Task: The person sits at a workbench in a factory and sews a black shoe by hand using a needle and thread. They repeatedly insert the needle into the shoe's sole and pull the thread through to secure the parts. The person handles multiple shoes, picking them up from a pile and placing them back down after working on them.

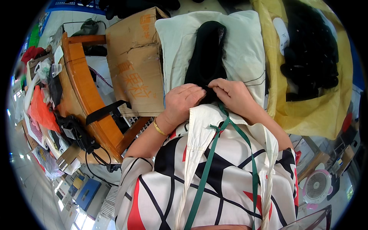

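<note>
We're looking straight down at both hands, which meet over a black fabric piece (pixel 208 53) lying lengthwise on a white cushion-like cloth (pixel 245 46) just ahead of us. Our left hand (pixel 184 101) is curled, fingers bunched and pressing at the near end of the black piece, a gold bangle (pixel 160 128) on its wrist. Our right hand (pixel 232 96) comes in from the other side, thumb and forefinger pinched on that same near edge, so both hands grip the fabric right where it ends. A green strap (pixel 209 165) runs down our front over a cream apron (pixel 199 130) and a patterned top of white, black and red. To the left of the cushion leans a worn cardboard box (pixel 134 61), and past it stands a wooden chair frame (pixel 82 84) with a black strap (pixel 105 111) draped across. On the right, a yellow plastic bag (pixel 310 115) holds a heap of more black pieces (pixel 310 50). A small pink fan (pixel 317 186) sits low on the right.
</note>
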The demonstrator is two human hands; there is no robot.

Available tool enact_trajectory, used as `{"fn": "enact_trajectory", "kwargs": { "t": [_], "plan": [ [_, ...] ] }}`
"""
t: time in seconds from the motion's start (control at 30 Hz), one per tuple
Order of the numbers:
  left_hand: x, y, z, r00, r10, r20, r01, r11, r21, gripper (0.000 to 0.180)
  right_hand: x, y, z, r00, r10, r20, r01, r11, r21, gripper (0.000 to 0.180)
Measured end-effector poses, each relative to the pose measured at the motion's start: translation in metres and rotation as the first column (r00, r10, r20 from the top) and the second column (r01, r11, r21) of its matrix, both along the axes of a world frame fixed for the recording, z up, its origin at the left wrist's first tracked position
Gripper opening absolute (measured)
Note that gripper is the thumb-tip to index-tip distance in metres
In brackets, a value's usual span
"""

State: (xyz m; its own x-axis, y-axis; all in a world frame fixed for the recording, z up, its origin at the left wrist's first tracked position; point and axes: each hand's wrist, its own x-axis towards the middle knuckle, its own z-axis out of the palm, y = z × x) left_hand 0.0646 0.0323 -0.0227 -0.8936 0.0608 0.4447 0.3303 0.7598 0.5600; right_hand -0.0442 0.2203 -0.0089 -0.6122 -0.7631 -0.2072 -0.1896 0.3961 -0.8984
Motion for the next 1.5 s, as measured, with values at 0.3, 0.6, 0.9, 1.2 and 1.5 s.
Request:
{"fn": "enact_trajectory", "kwargs": {
  "t": [0.3,0.6,0.9,1.2,1.5],
  "plan": [
    [0.004,0.004,-0.002,0.997,0.045,0.068,-0.058,0.979,0.197,0.025,0.004,-0.014,-0.006,0.994,-0.008,0.111,0.004,0.999,0.036,0.012],
    [0.008,0.004,-0.003,0.999,0.033,0.006,-0.032,0.999,-0.035,0.025,-0.011,-0.032,0.005,0.958,0.14,-0.251,-0.127,0.99,0.068,0.013],
    [0.007,0.002,-0.001,0.993,0.043,-0.107,-0.057,0.99,-0.127,0.027,-0.019,-0.045,-0.011,0.938,0.167,-0.305,-0.191,0.98,-0.051,0.011],
    [0.0,-0.003,0.002,0.973,0.074,0.218,-0.083,0.996,0.034,0.012,-0.098,-0.003,0.045,0.648,-0.279,0.709,0.643,0.7,-0.312,0.024],
    [-0.01,-0.003,0.015,0.959,0.008,0.284,-0.023,0.999,0.048,0.012,-0.227,0.172,0.142,0.331,-0.918,-0.217,0.47,0.36,-0.806,0.018]
  ]
}}
